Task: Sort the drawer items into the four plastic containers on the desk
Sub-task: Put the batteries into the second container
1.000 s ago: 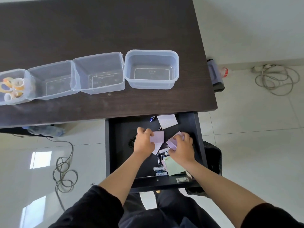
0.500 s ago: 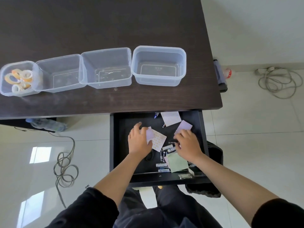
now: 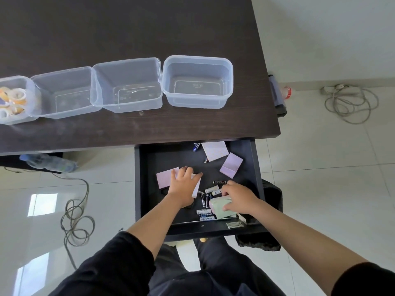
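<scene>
We count four clear plastic containers [image 3: 197, 82] in a row on the desk [image 3: 128, 28]; only the leftmost holds tape rolls [image 3: 12, 99], too crowded to number. In the one open drawer [image 3: 149, 159] we see about five paper pads [image 3: 231, 165] and several loose batteries [image 3: 219, 182], with our two hands [image 3: 183, 186] among them.

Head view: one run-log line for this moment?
phase=gathering | left hand=flat on pink sticky-note pad | right hand=gripping green sticky-note pad | open black drawer | rightmost clear plastic container=empty
</scene>
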The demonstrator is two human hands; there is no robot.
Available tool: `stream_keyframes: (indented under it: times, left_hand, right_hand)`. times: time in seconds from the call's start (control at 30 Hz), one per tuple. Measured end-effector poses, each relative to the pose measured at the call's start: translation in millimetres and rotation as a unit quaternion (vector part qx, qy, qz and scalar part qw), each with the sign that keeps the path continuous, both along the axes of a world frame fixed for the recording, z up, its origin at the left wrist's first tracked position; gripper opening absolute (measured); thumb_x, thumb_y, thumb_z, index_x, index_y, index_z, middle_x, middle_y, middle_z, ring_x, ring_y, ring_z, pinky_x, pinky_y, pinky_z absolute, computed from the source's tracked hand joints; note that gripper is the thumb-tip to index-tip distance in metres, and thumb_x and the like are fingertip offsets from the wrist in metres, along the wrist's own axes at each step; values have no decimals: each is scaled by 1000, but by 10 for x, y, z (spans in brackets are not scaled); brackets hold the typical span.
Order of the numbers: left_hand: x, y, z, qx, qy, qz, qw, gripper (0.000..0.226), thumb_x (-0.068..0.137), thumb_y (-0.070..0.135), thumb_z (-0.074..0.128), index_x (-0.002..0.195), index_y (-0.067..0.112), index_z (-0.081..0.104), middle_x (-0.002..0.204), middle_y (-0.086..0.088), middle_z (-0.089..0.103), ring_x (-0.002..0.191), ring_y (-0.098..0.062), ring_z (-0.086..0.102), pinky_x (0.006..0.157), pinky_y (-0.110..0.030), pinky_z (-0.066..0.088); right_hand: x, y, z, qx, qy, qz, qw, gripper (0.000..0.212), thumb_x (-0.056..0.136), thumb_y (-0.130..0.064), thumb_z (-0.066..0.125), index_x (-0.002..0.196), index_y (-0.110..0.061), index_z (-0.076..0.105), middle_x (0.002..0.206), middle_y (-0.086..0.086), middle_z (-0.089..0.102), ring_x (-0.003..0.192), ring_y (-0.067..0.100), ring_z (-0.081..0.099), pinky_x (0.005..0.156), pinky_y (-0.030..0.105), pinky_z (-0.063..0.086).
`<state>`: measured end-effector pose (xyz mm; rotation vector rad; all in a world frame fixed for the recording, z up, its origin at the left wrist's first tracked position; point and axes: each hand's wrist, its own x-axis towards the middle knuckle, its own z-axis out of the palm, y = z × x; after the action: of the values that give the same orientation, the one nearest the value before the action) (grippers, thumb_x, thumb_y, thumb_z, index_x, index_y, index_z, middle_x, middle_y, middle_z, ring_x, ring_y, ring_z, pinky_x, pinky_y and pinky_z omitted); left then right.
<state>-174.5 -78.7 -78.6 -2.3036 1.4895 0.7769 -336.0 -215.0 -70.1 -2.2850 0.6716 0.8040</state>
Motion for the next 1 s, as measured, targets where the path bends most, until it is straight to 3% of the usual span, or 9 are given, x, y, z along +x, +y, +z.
stream_keyframes:
  times: [0.13, 0.3, 0.43, 0.57, 0.67, 0.73, 0.83, 0.93, 1.0]
  left_hand:
    - [77, 223, 28, 7, -10, 23, 1000, 88, 76, 34, 69, 147, 32, 17, 142, -8, 25, 137, -30, 20, 112, -56, 17]
    - [74, 407, 87, 4, -5, 36, 999, 87, 75, 21, 70, 145, 34, 20, 142, -6, 27, 136, -29, 22, 112, -55, 19]
    - [18, 511, 99, 15, -9, 14, 1000, 89, 74, 15, 70, 145, 33, 18, 143, -7, 27, 137, -28, 21, 111, -54, 21]
    - [-41, 623, 112, 22, 11, -12, 1000, 87, 82, 21, 66, 149, 25, 12, 153, -8, 18, 146, -27, 7, 116, -52, 12]
    - [-88, 702, 144, -2, 50, -4, 999, 83, 88, 24, 60, 151, 20, 6, 158, -4, 12, 148, -23, 3, 119, -47, 8]
    - [-104, 752, 176, -34, 70, 18, 997, 73, 90, 26, 56, 150, 20, 14, 157, -5, 17, 147, -24, 10, 120, -43, 10]
    - [-88, 798, 239, -95, 73, 62, 991, 48, 92, 24, 49, 139, 17, 40, 145, -5, 36, 135, -24, 33, 112, -35, 30]
    - [-13, 702, 266, -155, 53, 111, 980, 35, 92, 19, 46, 126, 14, 53, 129, -5, 47, 118, -24, 46, 96, -33, 44]
    - [63, 541, 248, -188, 48, 135, 972, 33, 91, 17, 49, 122, 12, 56, 124, -7, 49, 112, -26, 48, 92, -37, 46]
  right_hand:
    - [51, -96, 41, 66, -18, -92, 993, 34, 64, -31, 82, 81, -25, 53, 91, -4, 63, 86, 20, 59, 73, 34, 47]
    - [332, -160, 140, 98, -73, -174, 977, 30, 73, -28, 78, 77, -19, 50, 78, -4, 54, 76, 18, 54, 62, 28, 38]
    - [630, -94, 132, 70, -100, -217, 969, 30, 76, -31, 74, 87, -15, 51, 83, -1, 56, 76, 18, 56, 60, 29, 41]
    - [962, 63, 89, 52, -105, -263, 958, 36, 77, -39, 71, 93, -15, 49, 91, 0, 56, 84, 21, 54, 65, 29, 37]
    - [1155, 238, 30, 72, -111, -279, 951, 35, 76, -34, 74, 89, -13, 49, 88, 2, 54, 82, 20, 51, 67, 28, 35]
    - [1209, 354, -15, 89, -115, -275, 950, 29, 76, -29, 73, 80, -10, 52, 80, 5, 54, 76, 20, 51, 63, 28, 34]
    - [1155, 446, -101, 92, -111, -244, 959, 31, 79, -30, 70, 76, -2, 57, 77, 14, 59, 73, 22, 54, 63, 31, 40]
    - [970, 419, -98, 64, -158, -235, 957, 31, 86, -31, 64, 101, -4, 65, 103, 11, 63, 93, 24, 62, 83, 36, 51]
    - [793, 363, -57, 23, -201, -219, 955, 28, 90, -26, 59, 109, -6, 63, 111, 9, 58, 100, 23, 59, 82, 35, 50]
